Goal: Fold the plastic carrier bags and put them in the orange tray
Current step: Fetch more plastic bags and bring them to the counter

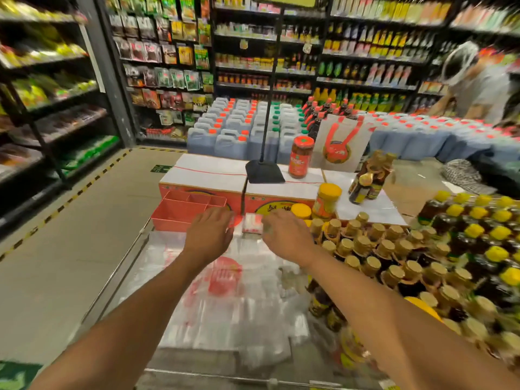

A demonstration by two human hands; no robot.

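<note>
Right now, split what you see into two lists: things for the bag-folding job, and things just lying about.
Job: folded bag, pile of loose bags, orange tray, left hand, right hand.
Lying about: red jar, yellow-lidded jar, sign stand, paper bag, bottles, jugs.

No text is coming through readable; motion blur is smearing all print. Dark characters are showing in a yellow oval on the orange carton (pixel 277 207) just below the black stand base (pixel 264 172), too blurred to read. The red-lidded jar (pixel 301 161) just right of the base is carrying an illegible label.
</note>
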